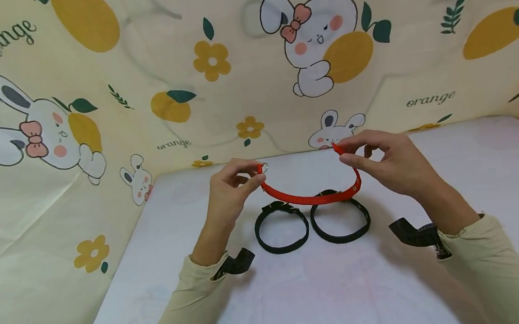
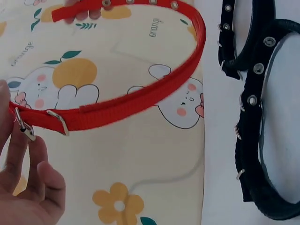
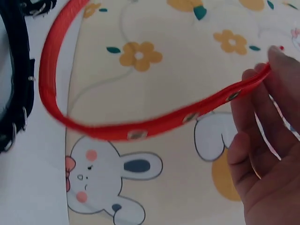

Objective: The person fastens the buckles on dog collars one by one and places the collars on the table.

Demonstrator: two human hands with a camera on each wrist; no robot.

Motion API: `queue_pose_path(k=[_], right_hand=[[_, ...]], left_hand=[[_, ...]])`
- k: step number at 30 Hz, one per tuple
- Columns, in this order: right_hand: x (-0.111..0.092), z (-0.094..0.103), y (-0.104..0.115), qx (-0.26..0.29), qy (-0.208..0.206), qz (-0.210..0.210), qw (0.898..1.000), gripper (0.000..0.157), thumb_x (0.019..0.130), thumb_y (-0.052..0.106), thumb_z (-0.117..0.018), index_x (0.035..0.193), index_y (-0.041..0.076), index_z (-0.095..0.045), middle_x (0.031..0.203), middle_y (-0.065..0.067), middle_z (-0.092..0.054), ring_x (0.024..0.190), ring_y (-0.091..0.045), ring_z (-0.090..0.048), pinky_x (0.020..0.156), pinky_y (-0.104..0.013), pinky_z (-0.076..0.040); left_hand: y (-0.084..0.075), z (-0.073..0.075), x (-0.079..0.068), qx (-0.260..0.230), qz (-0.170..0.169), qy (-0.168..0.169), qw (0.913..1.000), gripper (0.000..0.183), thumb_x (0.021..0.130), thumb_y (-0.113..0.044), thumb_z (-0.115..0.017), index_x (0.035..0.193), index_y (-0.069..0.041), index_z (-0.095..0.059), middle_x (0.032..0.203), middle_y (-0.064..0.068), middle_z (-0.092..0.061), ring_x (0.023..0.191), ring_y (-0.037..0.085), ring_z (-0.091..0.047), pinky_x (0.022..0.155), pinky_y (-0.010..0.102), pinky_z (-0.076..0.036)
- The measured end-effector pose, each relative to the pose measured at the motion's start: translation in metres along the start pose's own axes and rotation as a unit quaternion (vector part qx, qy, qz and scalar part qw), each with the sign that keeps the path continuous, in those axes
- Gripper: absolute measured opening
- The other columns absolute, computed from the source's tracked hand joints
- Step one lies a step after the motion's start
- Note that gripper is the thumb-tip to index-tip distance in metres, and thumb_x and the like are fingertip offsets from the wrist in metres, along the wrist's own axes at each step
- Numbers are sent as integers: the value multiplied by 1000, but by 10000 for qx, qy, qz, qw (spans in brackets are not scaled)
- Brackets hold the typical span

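A red collar [image 1: 308, 199] hangs in a sagging curve between my two hands, above the table. My left hand [image 1: 231, 191] pinches its buckle end, where a metal buckle [image 2: 24, 125] and a wire keeper loop [image 2: 59, 123] show. The other end, with metal eyelets [image 3: 191, 117] along it, is pinched between thumb and fingers of my right hand [image 1: 391, 161]. Below the red collar lie two black collars, both fastened into rings: the left one [image 1: 283, 250] and the right one [image 1: 342, 239]. The red collar covers part of the right ring's top edge.
The white table [image 1: 321, 292] carries the black rings near its middle. A cream cloth [image 1: 235, 59] printed with rabbits and oranges rises behind the table and along its left side. Black straps with dark mounts [image 1: 417, 234] sit at both sleeve cuffs.
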State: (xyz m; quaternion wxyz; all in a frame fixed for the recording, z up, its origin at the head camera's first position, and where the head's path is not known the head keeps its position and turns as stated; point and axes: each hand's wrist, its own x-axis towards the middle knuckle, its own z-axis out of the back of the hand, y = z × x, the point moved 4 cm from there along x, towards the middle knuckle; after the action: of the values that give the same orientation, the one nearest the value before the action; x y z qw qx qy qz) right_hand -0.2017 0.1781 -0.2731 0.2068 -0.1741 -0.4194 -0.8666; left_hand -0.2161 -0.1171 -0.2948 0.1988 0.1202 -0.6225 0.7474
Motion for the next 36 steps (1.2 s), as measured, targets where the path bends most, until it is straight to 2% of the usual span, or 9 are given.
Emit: queue_pose_path(k=[2,5,12,14,16,19,20,26,36], right_hand=[[0,-5,5,-7,144,314,9994,28,89,11,-75,115,21,-74,97,12,-68,88,-6,-53,67,-18,-43],[-2,-11,10,11,344,579,9977,33,88,7,-74,117,22,-73,98,8,-70,91,-3,-53,85,-10,-42],[-4,-24,16,31,564,421,9975,32,90,12,-74,118,26,-73,102,9,-72,97,-3,-54,110,-11,-30],[-5,-26,18,58,547,355,9979,32,89,13,-75,117,28,-73,100,11,-72,96,-4,-55,107,-13,-36],[-6,-28,21,33,540,283,9981,32,88,13,-76,116,29,-74,97,13,-71,91,-5,-55,95,-17,-46],[-9,-32,25,-57,580,184,9981,31,87,15,-77,115,29,-74,96,14,-71,90,-7,-55,71,-22,-47],[-9,-33,26,-87,595,144,9981,31,86,16,-78,114,29,-74,96,14,-71,90,-7,-55,70,-23,-48],[-9,-39,32,-136,602,276,9977,31,83,16,-80,111,27,-75,92,14,-70,91,-7,-57,71,-24,-49],[-9,-45,39,-218,610,478,9968,31,83,16,-80,111,28,-74,93,16,-68,90,-5,-55,71,-25,-48]], left_hand=[[-3,-3,-1,7,-96,32,9999,23,85,-2,-76,108,-1,-72,97,-8,-68,93,17,-61,78,25,-48],[-6,-6,-3,1,-154,43,9999,24,84,-2,-77,107,-2,-72,97,-4,-68,93,16,-62,77,25,-48],[-10,-14,-7,40,-323,98,9994,23,84,-1,-77,107,-2,-73,98,10,-69,91,15,-61,76,24,-48],[-12,-18,-8,67,-398,107,9991,23,84,-2,-77,107,-2,-73,98,12,-68,91,15,-61,77,23,-48],[-13,-21,-10,46,-436,117,9990,23,84,-2,-77,106,-2,-73,97,13,-68,91,16,-60,77,23,-49],[-14,-26,-13,116,-413,153,9990,23,84,-4,-77,106,-4,-74,97,11,-68,92,16,-60,77,23,-49],[-14,-27,-14,152,-403,166,9989,23,84,-5,-77,106,-4,-74,96,11,-68,92,16,-60,77,23,-49],[-17,-33,-16,377,-432,181,9982,24,83,-8,-79,106,-6,-76,95,8,-68,92,17,-59,74,22,-47],[-17,-35,-17,287,-442,208,9984,26,81,-6,-80,106,-3,-76,95,10,-68,91,17,-59,73,22,-48]])
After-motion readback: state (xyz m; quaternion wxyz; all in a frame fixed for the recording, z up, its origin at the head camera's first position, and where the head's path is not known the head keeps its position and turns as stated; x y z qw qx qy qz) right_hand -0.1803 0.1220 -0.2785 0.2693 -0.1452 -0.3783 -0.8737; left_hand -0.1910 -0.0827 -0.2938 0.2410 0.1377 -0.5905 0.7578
